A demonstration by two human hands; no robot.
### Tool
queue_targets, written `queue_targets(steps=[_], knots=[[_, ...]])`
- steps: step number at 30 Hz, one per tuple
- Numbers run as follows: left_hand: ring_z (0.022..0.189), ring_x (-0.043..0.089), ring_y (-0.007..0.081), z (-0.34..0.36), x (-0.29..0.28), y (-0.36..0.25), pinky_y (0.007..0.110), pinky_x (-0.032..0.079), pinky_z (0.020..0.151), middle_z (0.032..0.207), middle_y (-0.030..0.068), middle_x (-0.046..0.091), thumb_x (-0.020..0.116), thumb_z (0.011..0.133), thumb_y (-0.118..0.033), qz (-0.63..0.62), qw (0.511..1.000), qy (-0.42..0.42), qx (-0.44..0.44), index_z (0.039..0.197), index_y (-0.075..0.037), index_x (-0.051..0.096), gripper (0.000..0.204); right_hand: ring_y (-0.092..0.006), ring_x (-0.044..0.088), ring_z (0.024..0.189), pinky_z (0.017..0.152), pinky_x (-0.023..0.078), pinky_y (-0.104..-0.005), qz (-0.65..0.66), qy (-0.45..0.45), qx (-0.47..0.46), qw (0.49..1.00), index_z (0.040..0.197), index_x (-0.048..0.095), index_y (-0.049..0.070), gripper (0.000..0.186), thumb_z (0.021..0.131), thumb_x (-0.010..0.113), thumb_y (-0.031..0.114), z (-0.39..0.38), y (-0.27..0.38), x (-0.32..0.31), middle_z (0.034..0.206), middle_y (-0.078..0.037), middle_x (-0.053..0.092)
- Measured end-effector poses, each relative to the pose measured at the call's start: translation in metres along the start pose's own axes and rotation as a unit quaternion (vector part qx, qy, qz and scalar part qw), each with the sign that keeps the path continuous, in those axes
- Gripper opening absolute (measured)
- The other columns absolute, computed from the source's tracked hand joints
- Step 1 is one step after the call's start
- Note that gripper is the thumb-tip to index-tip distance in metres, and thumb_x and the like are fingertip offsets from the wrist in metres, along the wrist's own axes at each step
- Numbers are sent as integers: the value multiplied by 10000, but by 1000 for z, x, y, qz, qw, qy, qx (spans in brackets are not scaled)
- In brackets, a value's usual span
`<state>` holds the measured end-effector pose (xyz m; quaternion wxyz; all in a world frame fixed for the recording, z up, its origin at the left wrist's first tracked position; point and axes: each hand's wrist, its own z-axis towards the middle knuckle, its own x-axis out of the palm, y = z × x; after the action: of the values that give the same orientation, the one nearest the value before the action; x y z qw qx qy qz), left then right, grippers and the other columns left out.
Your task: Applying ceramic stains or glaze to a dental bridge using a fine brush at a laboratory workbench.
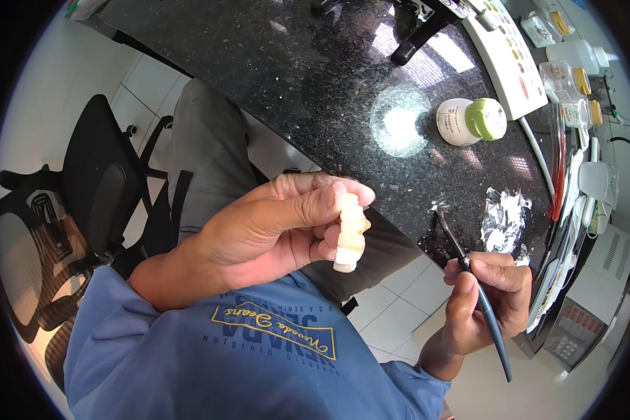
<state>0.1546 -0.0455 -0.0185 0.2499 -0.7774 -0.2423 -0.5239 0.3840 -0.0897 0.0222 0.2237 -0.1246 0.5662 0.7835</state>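
got a cream-coloured dental bridge (351,227), looks like a row of joined tooth shapes, pinched in the left hand (269,227) right about mid-frame. gripping it near its upper end with thumb and fingertips, keeping it roughly upright over the grey trousers (210,147), whiter lower end aimed at the bottom of the frame. can't tell how many fingertips press on it from behind.

holding a slim dark-handled brush (489,315) in the right hand (493,297) at the lower right, closed on it pen-style. pointing the tip up and left, just beside a small white dab (438,205) on the black speckled countertop (315,98). can't tell if actually touching it.

also seeing a patchy white smear (504,220) right of the brush, could be paste or film, too hard to say. further up, toward the upper right, spotting a white bottle with a green cap (471,121) lying next to a bright pool of light (400,124). past that, got a long white box (507,63) with rows of round dots, then clear jars with yellow caps (565,80) along the right edge. over at the left, looking at a black office chair (98,175) on pale flooring.
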Motion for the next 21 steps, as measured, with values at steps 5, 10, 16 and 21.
queue_targets(steps=[5,10,16,21], knots=[[726,538,101,-1,1,0,313,496,755,805,40,560,534,928,-203,12,1000,-16,-1,1109,28,565,295,-160,606,545,485,502,-242,25,12,-35,999,849,519,-38,182,713,640,-43,-1,-2,-1,664,-152,603],[746,565,132,-1,0,1,281,493,690,840,61,589,566,908,-204,27,1000,-1,7,1120,24,561,311,-159,592,526,458,492,-228,135,21,-118,984,911,572,-6,186,761,667,49,1,-2,0,688,-115,566],[752,592,184,-1,-1,1,336,516,668,842,91,580,578,895,-201,31,999,-6,11,1097,8,572,290,-165,599,545,435,502,-223,188,101,-159,964,882,597,24,189,719,688,53,5,1,5,705,-84,570],[755,592,185,-1,-1,1,336,516,674,858,88,569,588,887,-221,38,999,-16,5,1099,10,568,314,-166,595,543,446,511,-224,226,140,-167,949,855,603,16,227,668,726,50,10,-2,10,711,-85,585]])
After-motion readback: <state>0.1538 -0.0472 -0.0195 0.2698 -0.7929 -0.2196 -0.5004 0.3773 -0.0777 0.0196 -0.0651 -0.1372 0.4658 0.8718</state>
